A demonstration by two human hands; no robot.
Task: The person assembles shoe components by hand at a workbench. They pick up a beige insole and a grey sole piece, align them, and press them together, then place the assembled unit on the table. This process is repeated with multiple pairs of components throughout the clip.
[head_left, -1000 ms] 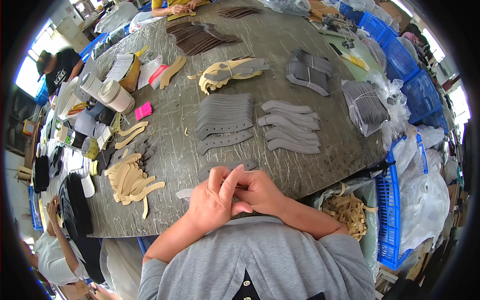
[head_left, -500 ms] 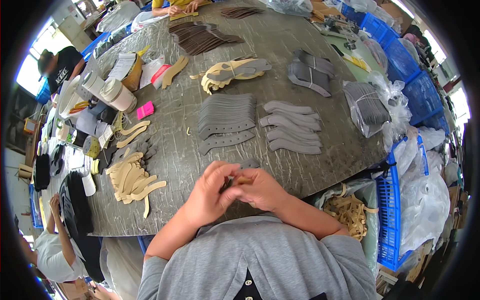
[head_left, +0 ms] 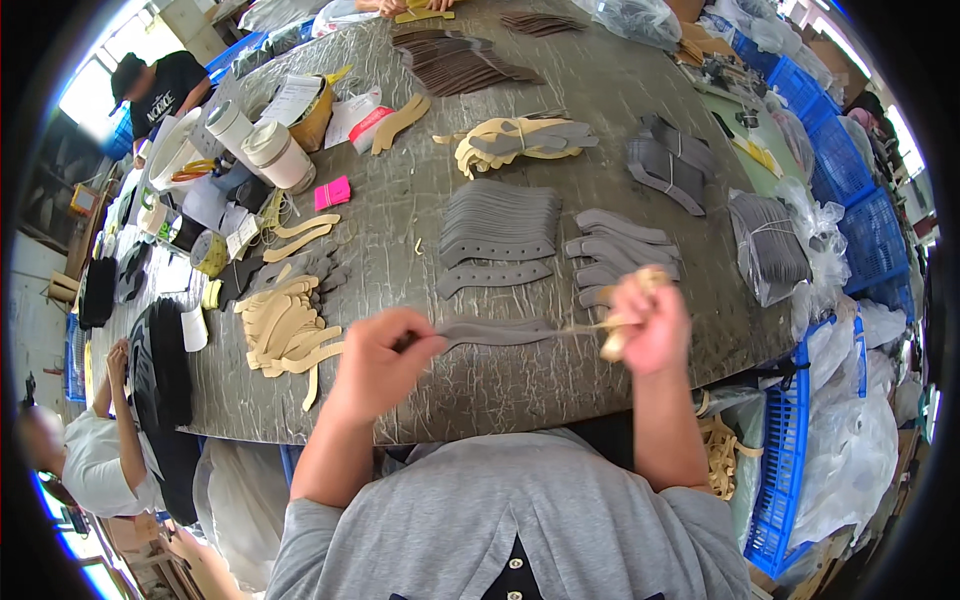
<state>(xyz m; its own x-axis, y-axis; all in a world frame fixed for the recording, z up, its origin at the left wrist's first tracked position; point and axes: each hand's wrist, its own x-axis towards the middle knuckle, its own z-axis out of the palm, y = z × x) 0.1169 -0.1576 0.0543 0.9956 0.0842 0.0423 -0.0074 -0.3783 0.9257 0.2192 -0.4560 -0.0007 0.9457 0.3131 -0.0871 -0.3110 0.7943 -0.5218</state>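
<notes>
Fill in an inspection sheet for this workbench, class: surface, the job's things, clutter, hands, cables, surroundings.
Surface: grey cracked-looking tabletop, crowded with cut pieces.
Job's things: long grey curved strip stretched between both hands; tan strip in the right hand.
Clutter: fanned stack of grey strips, pile of tan shaped pieces, bundled grey pieces in clear bags, white cylindrical containers, small pink block.
Hands: left hand pinches the strip's left end; right hand grips the right end, raised off the table.
Cables: nothing seen.
Surroundings: blue plastic crates at right; other people at the left and far edges.
</notes>
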